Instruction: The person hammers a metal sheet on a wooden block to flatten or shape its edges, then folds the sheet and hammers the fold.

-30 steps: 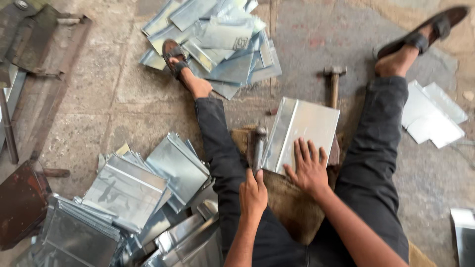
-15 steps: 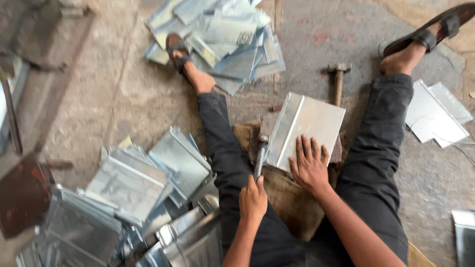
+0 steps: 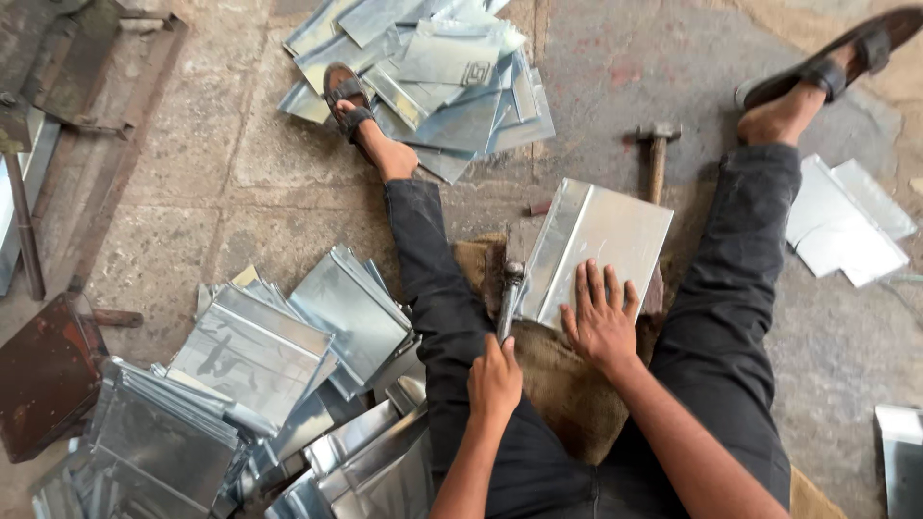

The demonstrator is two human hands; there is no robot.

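- Two hands are busy here: the left hand [image 3: 495, 377] is wrapped tight around the handle of a small hammer [image 3: 509, 300], and the right hand [image 3: 600, 317] lies flat with its fingers spread on a shiny metal sheet [image 3: 601, 240].
- The metal sheet sits between the person's legs, on a brown sack cloth [image 3: 562, 380], and its left edge is bent up in a fold.
- The hammer head is just beside that folded edge, so the job in hand looks like tapping the fold flat.
- To do it well, I think the right hand should press hard so the sheet does not slide or jump.
- The spread fingers are near the fold, so they should keep back from where the hammer lands.
- Small, even taps along the whole edge seem better than one big hit, because thin metal dents easily.
- The sheet edges look sharp, so the palm should stay on the flat part.
- One more hammer [image 3: 657, 154] lies on the floor past the sheet, out of the way.
- Many other sheets lie in a pile on the left [image 3: 279, 356] and a pile by the left foot [image 3: 452, 77].
- A few bent sheets [image 3: 846, 226] lie past the right leg.
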